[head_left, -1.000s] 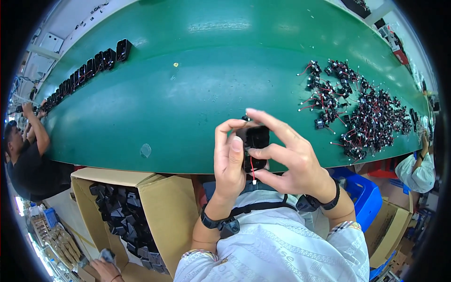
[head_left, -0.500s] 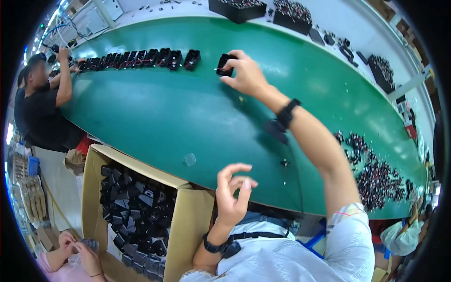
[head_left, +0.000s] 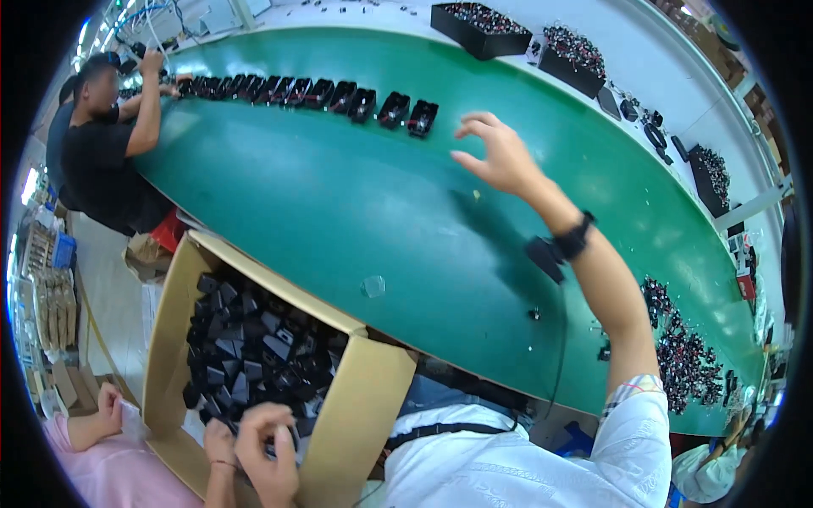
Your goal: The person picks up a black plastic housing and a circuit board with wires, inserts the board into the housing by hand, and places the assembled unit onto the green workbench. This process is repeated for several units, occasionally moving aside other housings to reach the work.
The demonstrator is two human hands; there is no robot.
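Observation:
My right hand (head_left: 501,159) is over the green table with thumb and fingers apart, holding nothing. To its left, apart from it, lies an open black plastic housing (head_left: 423,118) with small parts and wires inside. It ends a row of similar housings (head_left: 320,93) running to the far left. My left hand (head_left: 269,449) is low over the cardboard box (head_left: 360,415), fingers loosely curled and apart from the thumb, with nothing visible in it. Black angular plastic shells (head_left: 246,339) fill the box. Dark bands with small black blocks sit on my wrists.
A co-worker in pink (head_left: 127,461) has a hand at the box beside mine. Another in black (head_left: 106,152) works at the row's far end. Small wired parts (head_left: 686,364) are heaped at the right. Black bins (head_left: 483,30) stand along the back; a clear plastic piece (head_left: 373,286) lies mid-table.
My right hand has let go of the black housing, which now stands at the row's end, and drawn back. My left hand has moved down and left to the box. The view has shifted.

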